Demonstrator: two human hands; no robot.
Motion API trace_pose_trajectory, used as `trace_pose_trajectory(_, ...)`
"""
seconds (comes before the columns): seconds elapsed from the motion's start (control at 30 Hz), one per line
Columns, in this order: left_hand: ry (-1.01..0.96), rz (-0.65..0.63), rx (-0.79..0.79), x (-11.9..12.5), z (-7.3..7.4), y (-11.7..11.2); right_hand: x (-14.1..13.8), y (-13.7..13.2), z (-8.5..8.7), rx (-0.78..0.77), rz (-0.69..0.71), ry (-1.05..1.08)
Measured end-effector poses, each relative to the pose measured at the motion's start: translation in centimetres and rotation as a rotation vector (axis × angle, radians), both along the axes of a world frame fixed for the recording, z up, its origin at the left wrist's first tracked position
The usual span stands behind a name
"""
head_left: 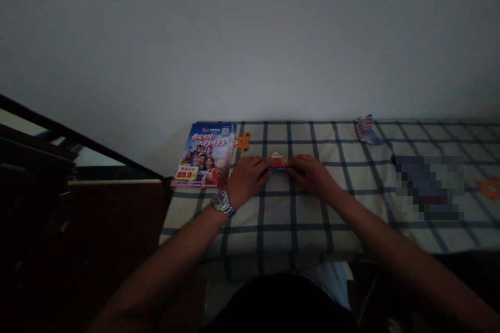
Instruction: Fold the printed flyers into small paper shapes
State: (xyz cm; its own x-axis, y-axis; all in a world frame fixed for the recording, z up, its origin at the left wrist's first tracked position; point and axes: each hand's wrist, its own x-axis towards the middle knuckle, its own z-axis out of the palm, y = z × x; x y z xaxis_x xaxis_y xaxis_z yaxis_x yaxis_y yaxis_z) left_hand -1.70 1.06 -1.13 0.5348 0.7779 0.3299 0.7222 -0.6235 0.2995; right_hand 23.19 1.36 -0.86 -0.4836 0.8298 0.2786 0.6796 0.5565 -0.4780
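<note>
A small piece of folded paper (278, 161), orange, white and blue, lies on the checked cloth between my two hands. My left hand (250, 177), with a metal watch (222, 203) on its wrist, pinches the paper's left end. At the right end, the fingers of my right hand (308, 170) are closed on the same paper. Its upper edge rises to a pale point, while the fingertips cover both ends. Just left of my left hand lies a stack of printed flyers (203, 158), blue and pink with a yellow price patch.
The checked cloth (308, 229) covers a long surface against a grey wall (273, 52). A curled scrap of printed paper (367, 131) stands near the back right. Farther right lies a dark, pixelated item (424, 182). A dark rail (86, 138) slants down on the left.
</note>
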Motion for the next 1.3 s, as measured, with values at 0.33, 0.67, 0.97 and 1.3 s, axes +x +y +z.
trace_pose_trajectory(0.33, 0.018, 0.041, 0.043, 0.4, -0.1, 0.3, -0.3, 1.0, -0.1, -0.038, -0.069, 0.036)
trace_pose_trajectory(0.67, 0.020, 0.012, 0.070, 0.7, -0.2, 0.3, -0.6, 1.1, -0.8, 0.016, -0.098, 0.039)
trace_pose_trajectory(0.97, -0.027, -0.105, 0.032, 0.5, -0.5, 0.5, -0.9, 0.7, -1.3, 0.131, -0.167, -0.024)
trace_pose_trajectory(1.3, -0.031, -0.096, 0.033, 0.7, 0.1, -0.3, -0.5, 0.4, -0.9, 0.185, -0.132, -0.022)
